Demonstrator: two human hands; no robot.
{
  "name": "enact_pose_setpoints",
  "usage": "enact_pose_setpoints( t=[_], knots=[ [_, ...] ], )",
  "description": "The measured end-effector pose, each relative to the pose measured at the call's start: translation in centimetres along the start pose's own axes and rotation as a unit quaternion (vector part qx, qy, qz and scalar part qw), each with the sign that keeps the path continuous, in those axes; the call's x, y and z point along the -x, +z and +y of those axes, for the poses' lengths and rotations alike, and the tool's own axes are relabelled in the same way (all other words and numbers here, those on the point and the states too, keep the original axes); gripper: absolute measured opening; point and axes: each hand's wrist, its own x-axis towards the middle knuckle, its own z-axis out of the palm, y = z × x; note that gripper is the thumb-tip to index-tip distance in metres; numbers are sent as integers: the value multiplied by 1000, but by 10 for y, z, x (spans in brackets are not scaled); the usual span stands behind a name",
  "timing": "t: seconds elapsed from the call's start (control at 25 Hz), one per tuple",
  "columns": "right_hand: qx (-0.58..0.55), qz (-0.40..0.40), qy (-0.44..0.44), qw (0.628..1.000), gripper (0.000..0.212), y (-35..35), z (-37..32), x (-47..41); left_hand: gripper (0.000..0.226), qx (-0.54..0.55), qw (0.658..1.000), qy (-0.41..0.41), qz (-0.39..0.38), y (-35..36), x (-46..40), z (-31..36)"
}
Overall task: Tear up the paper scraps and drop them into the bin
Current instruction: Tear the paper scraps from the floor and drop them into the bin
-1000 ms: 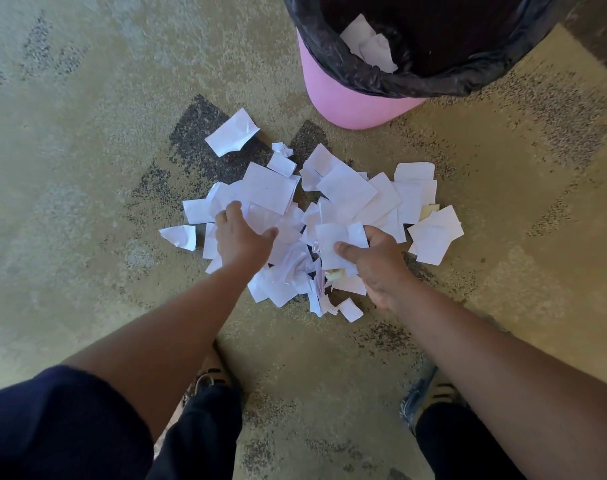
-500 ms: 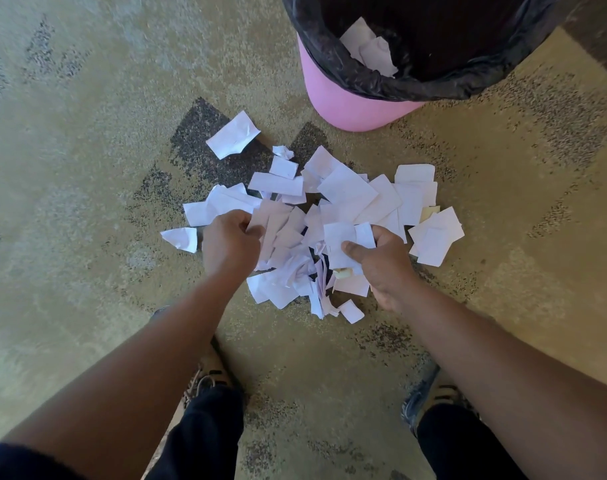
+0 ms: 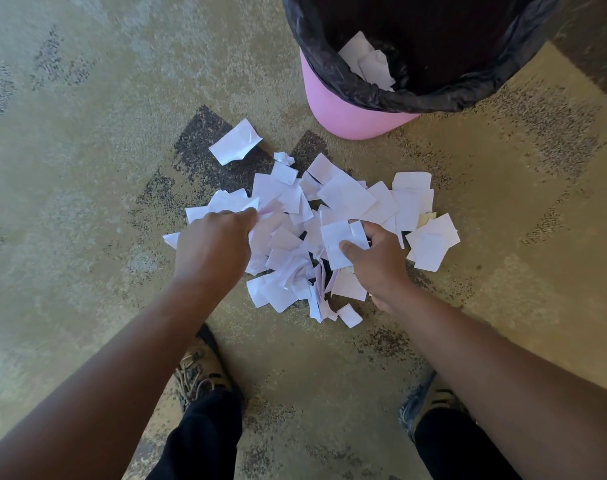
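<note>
The paper scraps (image 3: 316, 233) lie heaped on the carpet (image 3: 87, 168) near the pink bin (image 3: 350, 116), the left hand (image 3: 212, 247) curled into the heap's left edge, its fingertips hidden, the right hand (image 3: 378, 258) pinching a white scrap (image 3: 336, 240) under its thumb.

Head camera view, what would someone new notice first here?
A heap of white paper scraps lies on the carpet, both hands in it: the left hand gathers scraps, the right hand pinches one. Just beyond stands a pink bin with a black liner, a few scraps inside.
</note>
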Motion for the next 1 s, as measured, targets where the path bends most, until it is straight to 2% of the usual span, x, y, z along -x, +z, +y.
enact_pose_setpoints(
  t=[0.2, 0.28, 0.32, 0.36, 0.44, 0.48, 0.52, 0.56, 0.64, 0.76, 0.84, 0.88, 0.96, 1.0],
  knots=[
    [-15, 17, 5, 1000, 35, 0, 0, -1, 15, 40, 998, 15, 44, -1, -2, 4],
    [-28, 19, 11, 999, 33, 0, 4, -2, 12, 117, 993, -9, 32, 1, -4, 8],
    [-34, 19, 17, 999, 32, 0, 7, -3, 13, 185, 982, -46, 12, 3, -5, 9],
    [-41, 19, 24, 999, 30, 0, 9, -3, 12, 277, 956, -91, -29, 5, -7, 10],
    [-79, 10, 43, 996, 26, 1, 13, -4, 10, 484, 849, -161, -137, 9, -9, 12],
    [-112, -4, 55, 992, 26, 2, 13, -5, 10, 548, 798, -179, -175, 13, -8, 14],
    [-149, -21, 67, 986, 26, 2, 11, -5, 10, 579, 768, -186, -201, 17, -7, 16],
    [-188, -44, 77, 978, 26, 3, 9, -4, 12, 589, 757, -185, -214, 22, -5, 19],
    [-252, -91, 98, 958, 27, 5, 5, -3, 19, 592, 755, -175, -220, 31, -2, 27],
    [-332, -108, 138, 927, 21, 11, 6, -2, 22, 590, 761, -184, -198, 38, 2, 40],
    [-374, -130, 150, 906, 36, 14, 8, 0, 21, 584, 768, -195, -179, 41, 4, 46],
    [-356, -141, 134, 914, 38, 16, 10, 2, 20, 577, 774, -195, -173, 43, 5, 48],
    [-264, -142, 84, 950, 22, 18, 14, 6, 21, 566, 781, -196, -174, 45, 4, 51],
    [-225, -131, 72, 963, 18, 20, 16, 7, 25, 573, 771, -203, -191, 46, 3, 50]
  ],
)
